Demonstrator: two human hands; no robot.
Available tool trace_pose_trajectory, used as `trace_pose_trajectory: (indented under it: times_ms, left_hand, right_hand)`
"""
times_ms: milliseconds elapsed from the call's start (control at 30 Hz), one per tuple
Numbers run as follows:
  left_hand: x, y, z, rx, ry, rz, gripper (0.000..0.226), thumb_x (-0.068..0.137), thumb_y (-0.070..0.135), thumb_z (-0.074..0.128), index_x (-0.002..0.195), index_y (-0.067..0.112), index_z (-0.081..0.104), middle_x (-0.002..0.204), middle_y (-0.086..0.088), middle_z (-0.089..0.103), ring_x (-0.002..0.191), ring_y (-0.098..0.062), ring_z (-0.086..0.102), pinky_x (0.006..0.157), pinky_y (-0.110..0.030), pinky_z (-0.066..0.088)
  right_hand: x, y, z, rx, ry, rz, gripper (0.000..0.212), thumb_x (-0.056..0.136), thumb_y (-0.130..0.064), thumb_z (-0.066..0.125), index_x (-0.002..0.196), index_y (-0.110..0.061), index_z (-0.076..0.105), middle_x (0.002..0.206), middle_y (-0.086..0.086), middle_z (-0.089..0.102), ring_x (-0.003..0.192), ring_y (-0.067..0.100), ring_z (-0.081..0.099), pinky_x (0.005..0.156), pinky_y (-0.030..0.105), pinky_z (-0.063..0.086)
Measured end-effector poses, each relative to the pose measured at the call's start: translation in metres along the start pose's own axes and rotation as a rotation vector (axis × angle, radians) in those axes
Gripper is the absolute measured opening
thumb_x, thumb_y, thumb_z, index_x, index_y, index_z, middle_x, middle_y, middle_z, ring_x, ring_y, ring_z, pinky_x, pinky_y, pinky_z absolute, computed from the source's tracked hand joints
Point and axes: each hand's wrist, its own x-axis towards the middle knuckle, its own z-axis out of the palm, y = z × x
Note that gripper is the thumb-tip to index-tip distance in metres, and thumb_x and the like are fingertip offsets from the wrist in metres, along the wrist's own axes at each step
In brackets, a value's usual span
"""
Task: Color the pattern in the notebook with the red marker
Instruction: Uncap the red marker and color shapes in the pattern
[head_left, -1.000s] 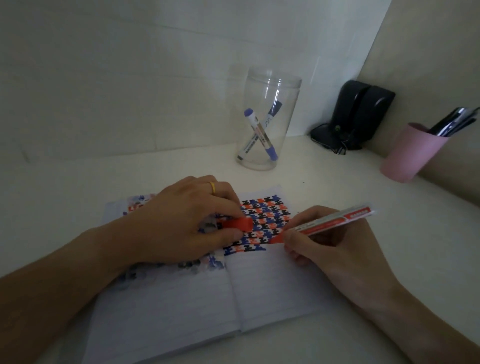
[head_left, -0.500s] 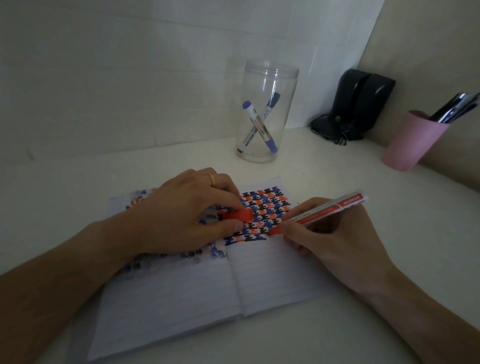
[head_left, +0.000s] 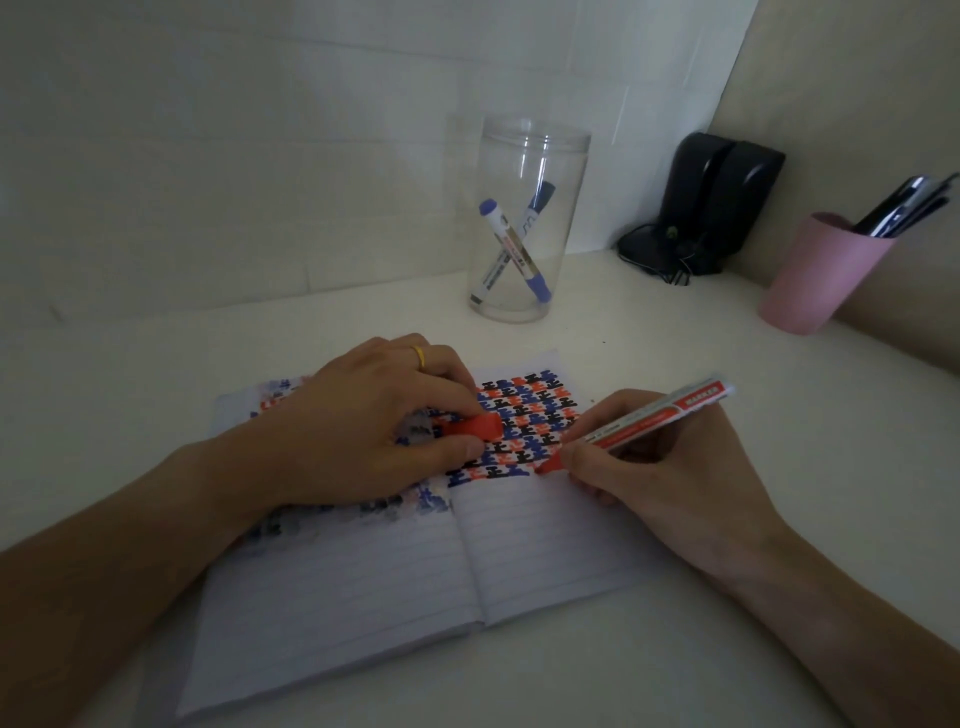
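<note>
An open lined notebook (head_left: 545, 551) lies on the white desk, with a red, blue and black pattern (head_left: 524, 421) across the top of its right page. My right hand (head_left: 660, 467) grips the red marker (head_left: 654, 415), whose tip rests on the pattern's lower right edge. My left hand (head_left: 363, 431) presses down on the left page and pinches the marker's red cap (head_left: 475, 428) between thumb and fingers. Smudged ink shows under and below that hand.
A clear jar (head_left: 524, 223) with two blue markers stands behind the notebook. A black device (head_left: 711, 208) with cables sits in the back corner. At the right stands a pink cup (head_left: 815, 275) holding pens. Walls close the back and right.
The marker tip has stayed at the pattern's lower right edge with only slight shifts. My left hand keeps its hold on the cap. The view has tilted a little.
</note>
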Motion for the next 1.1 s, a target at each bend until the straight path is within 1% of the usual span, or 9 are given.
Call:
trace_pose_trajectory:
  times_ms: [133, 200, 367, 500, 700, 867, 933, 1000, 1100]
  left_hand:
    - [-0.0005, 0.0001, -0.0001, 0.005, 0.004, 0.004, 0.035, 0.089, 0.058, 0.051, 0.111, 0.036, 0.068, 0.113, 0.020, 0.063, 0.100, -0.002, 0.055, 0.087, -0.026, 0.043]
    - [-0.0002, 0.0003, -0.0004, 0.003, 0.003, 0.006, 0.036, 0.089, 0.058, 0.051, 0.111, 0.036, 0.069, 0.112, 0.020, 0.064, 0.100, -0.002, 0.055, 0.087, -0.026, 0.043]
    - [-0.0001, 0.0006, -0.0009, -0.001, 0.006, 0.007, 0.035, 0.089, 0.057, 0.052, 0.110, 0.035, 0.069, 0.112, 0.019, 0.064, 0.099, -0.004, 0.056, 0.086, -0.029, 0.045]
    - [-0.0001, 0.0010, -0.0010, -0.007, 0.006, 0.007, 0.035, 0.089, 0.057, 0.053, 0.110, 0.035, 0.069, 0.112, 0.019, 0.064, 0.099, -0.004, 0.056, 0.087, -0.030, 0.045]
    - [0.0002, -0.0002, -0.0003, -0.002, 0.009, 0.004, 0.036, 0.088, 0.058, 0.052, 0.111, 0.036, 0.069, 0.113, 0.020, 0.064, 0.099, -0.003, 0.055, 0.087, -0.030, 0.045]
    - [0.0002, -0.0002, 0.0004, -0.002, 0.011, 0.007, 0.036, 0.088, 0.058, 0.053, 0.111, 0.035, 0.069, 0.112, 0.019, 0.064, 0.099, -0.003, 0.055, 0.087, -0.031, 0.046]
    - [0.0002, 0.0000, 0.0003, -0.006, 0.013, 0.011, 0.036, 0.088, 0.058, 0.053, 0.111, 0.035, 0.069, 0.112, 0.019, 0.064, 0.099, -0.003, 0.055, 0.087, -0.032, 0.047]
    - [0.0001, 0.0003, -0.0002, -0.019, 0.014, 0.010, 0.037, 0.088, 0.058, 0.053, 0.111, 0.034, 0.069, 0.112, 0.019, 0.064, 0.099, -0.004, 0.056, 0.087, -0.033, 0.047]
    - [-0.0001, 0.0006, 0.0000, -0.027, 0.012, 0.003, 0.037, 0.087, 0.058, 0.053, 0.111, 0.034, 0.070, 0.112, 0.019, 0.064, 0.099, -0.004, 0.056, 0.087, -0.034, 0.047]
  right_hand:
    - [0.0012, 0.0015, 0.0001, 0.008, 0.029, 0.000, 0.004, 0.072, -0.016, 0.082, 0.075, -0.015, 0.079, 0.067, 0.003, 0.077, 0.060, 0.017, 0.071, 0.063, 0.041, 0.062]
    - [0.0020, 0.0021, 0.0003, -0.006, 0.036, 0.009, 0.005, 0.071, -0.019, 0.082, 0.075, -0.016, 0.079, 0.067, 0.002, 0.078, 0.061, 0.018, 0.072, 0.065, 0.043, 0.064]
    - [0.0003, -0.0012, -0.0004, 0.064, 0.019, 0.000, 0.004, 0.075, -0.010, 0.082, 0.076, -0.013, 0.079, 0.067, 0.005, 0.078, 0.058, 0.015, 0.072, 0.061, 0.035, 0.062]
    - [-0.0012, -0.0027, 0.0002, 0.019, -0.007, -0.021, 0.005, 0.075, -0.013, 0.083, 0.079, -0.016, 0.080, 0.073, 0.003, 0.079, 0.065, 0.015, 0.075, 0.068, 0.036, 0.064]
    - [-0.0012, -0.0036, -0.0009, 0.028, -0.014, -0.025, 0.006, 0.074, -0.010, 0.082, 0.077, -0.015, 0.080, 0.071, 0.003, 0.078, 0.062, 0.011, 0.072, 0.064, 0.031, 0.062]
    - [-0.0023, -0.0034, -0.0005, 0.001, -0.046, -0.034, 0.006, 0.075, -0.013, 0.083, 0.079, -0.017, 0.081, 0.074, 0.001, 0.080, 0.067, 0.013, 0.075, 0.067, 0.029, 0.062]
    - [-0.0008, -0.0019, -0.0002, -0.015, -0.013, -0.012, 0.005, 0.072, -0.016, 0.082, 0.076, -0.017, 0.080, 0.071, -0.001, 0.079, 0.062, 0.009, 0.072, 0.062, 0.026, 0.060]
    - [0.0012, -0.0005, 0.0005, -0.016, 0.032, 0.013, 0.006, 0.067, -0.019, 0.080, 0.072, -0.016, 0.078, 0.065, 0.000, 0.076, 0.055, 0.009, 0.068, 0.058, 0.029, 0.057]
    - [0.0027, 0.0007, 0.0016, -0.020, 0.039, 0.035, 0.010, 0.064, -0.022, 0.077, 0.071, -0.015, 0.077, 0.062, 0.001, 0.075, 0.054, 0.010, 0.066, 0.057, 0.031, 0.057]
